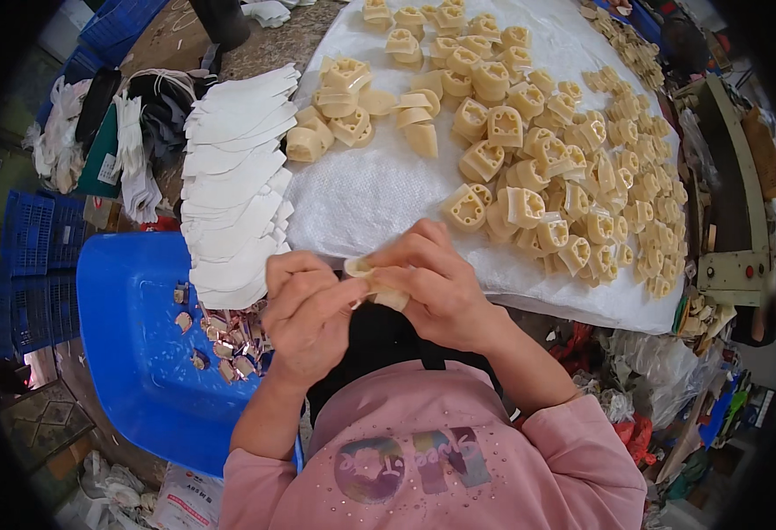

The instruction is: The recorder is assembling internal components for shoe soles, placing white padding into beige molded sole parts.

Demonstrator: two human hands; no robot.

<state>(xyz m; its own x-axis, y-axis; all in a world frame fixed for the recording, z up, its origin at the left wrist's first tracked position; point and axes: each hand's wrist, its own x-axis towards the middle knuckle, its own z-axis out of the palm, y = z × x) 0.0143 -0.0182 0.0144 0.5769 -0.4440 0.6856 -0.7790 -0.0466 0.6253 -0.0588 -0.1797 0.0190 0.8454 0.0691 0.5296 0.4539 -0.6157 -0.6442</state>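
In the head view, a person in a pink short-sleeved top (485,397) works a small beige piece (391,299) with both hands, the piece held just off the near edge of a surface (344,208) covered in white woven sheeting. The right hand's (441,287) grip pinches the piece between thumb and forefinger; the left hand (304,309) has its fingers bent and a fingertip against the piece's left side, though whether its grip pinches anything cannot be told behind the knuckles.

Many beige arch-shaped pieces (538,159) lie heaped across the right half of the surface, spilling toward its far edge, while a smaller cluster of beige pieces (339,106) sits apart, farther left. Along the surface's left side, white flat pieces (233,181) overlap in a long row reaching down to near the left hand. Beside them at near left stands a blue tub (127,353), small shiny pieces (233,344) scattered in it. Blue crates (30,234) are stacked at far left; clear plastic bags (662,367) crowd the near right.
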